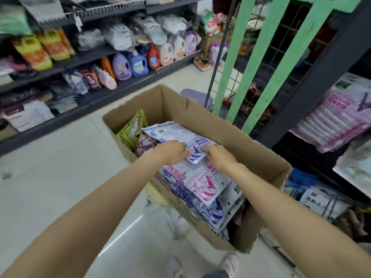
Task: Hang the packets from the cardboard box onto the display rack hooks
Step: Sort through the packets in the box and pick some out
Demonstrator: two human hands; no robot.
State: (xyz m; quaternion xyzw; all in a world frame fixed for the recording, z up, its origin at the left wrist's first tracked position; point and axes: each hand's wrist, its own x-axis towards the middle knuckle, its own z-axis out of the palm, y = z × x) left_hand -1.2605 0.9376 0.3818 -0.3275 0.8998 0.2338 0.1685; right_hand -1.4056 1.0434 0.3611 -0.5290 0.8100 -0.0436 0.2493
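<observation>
An open cardboard box point(236, 141) stands on the floor, filled with flat plastic packets. On top lies a white and blue packet point(172, 134). My left hand point(170, 152) and my right hand point(219, 158) both rest on its near end, fingers curled over the edge. Below it lie a pink-printed packet point(202, 185) and a blue-printed one point(215, 213). A green packet point(133, 127) stands at the box's far left corner. The wire display rack point(259, 81) rises behind the box to the right.
Shelves of detergent bottles point(138, 64) and bagged goods line the left aisle. Green wooden slats point(253, 63) cross the rack. Pink-striped packets point(337, 115) hang at the right. More packets point(319, 201) lie on the floor to the right of the box. My shoe point(230, 263) is near the box.
</observation>
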